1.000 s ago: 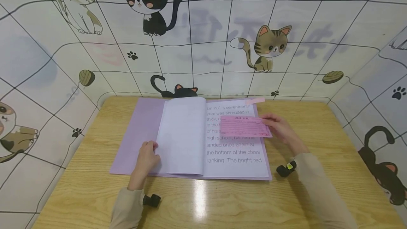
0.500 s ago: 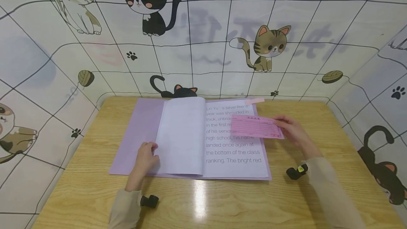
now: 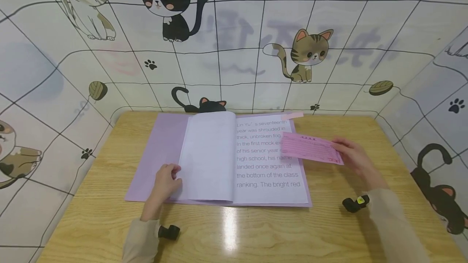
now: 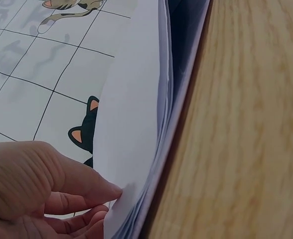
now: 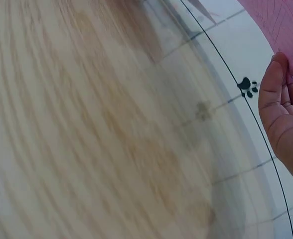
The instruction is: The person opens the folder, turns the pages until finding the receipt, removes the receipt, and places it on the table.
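An open booklet lies on the table, with a blank left page (image 3: pixel 208 157), a right page (image 3: pixel 267 195) of large printed text, and a purple cover (image 3: pixel 162 141) showing round the pages. My left hand (image 3: pixel 165 182) is at the outer edge of the left page; in the left wrist view its thumb (image 4: pixel 99 186) lies on the paper and the fingers curl behind the edge. A pink printed slip (image 3: pixel 308 148) is pinched at its right end by my right hand (image 3: pixel 356 159). The slip's left part hangs over the printed page and covers some words.
A pale pink tab (image 3: pixel 293 115) sticks out at the booklet's top right corner. The wooden table (image 3: pixel 263 234) meets a wall covering (image 3: pixel 241 64) with cartoon cats and grid lines on the far side and both flanks.
My right hand has drawn the pink slip to the right, partly off the printed page, so more text shows. The slip has tilted slightly. The left hand has stayed nearly still.
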A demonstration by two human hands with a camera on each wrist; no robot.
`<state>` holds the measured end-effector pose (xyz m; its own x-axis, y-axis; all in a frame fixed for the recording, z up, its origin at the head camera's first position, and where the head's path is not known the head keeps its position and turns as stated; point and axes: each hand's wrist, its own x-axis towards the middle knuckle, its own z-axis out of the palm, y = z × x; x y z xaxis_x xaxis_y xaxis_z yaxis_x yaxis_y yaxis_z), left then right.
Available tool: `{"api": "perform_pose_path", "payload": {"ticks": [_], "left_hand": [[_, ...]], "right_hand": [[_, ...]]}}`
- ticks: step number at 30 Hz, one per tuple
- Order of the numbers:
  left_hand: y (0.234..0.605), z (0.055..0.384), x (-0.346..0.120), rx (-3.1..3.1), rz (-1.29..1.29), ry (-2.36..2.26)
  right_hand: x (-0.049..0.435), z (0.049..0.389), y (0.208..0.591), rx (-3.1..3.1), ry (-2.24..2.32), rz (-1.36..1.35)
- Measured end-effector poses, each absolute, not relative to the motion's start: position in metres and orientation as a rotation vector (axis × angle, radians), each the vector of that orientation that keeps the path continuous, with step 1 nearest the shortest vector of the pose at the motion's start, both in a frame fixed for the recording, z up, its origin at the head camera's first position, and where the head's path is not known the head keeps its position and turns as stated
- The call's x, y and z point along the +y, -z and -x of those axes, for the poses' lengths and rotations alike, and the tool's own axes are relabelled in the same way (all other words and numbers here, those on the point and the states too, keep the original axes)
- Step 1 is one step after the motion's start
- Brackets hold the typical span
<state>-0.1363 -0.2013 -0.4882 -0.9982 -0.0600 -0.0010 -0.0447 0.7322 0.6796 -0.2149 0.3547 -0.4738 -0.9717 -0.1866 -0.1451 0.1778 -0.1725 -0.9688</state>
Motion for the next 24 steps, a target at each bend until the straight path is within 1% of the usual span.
{"api": "perform_pose_path", "payload": {"ticks": [7,15,24], "left_hand": [[0.488,0.136,-0.202,-2.904,-0.085,1.122],[0.486,0.135,-0.201,-2.917,-0.111,1.13],[0.486,0.136,-0.2,-2.927,-0.11,1.118]], "right_hand": [[0.379,0.204,0.48,1.961,2.166,-0.064],[0.406,0.192,0.484,1.89,2.197,0.0],[0.426,0.188,0.485,2.162,1.963,-0.162]]}}
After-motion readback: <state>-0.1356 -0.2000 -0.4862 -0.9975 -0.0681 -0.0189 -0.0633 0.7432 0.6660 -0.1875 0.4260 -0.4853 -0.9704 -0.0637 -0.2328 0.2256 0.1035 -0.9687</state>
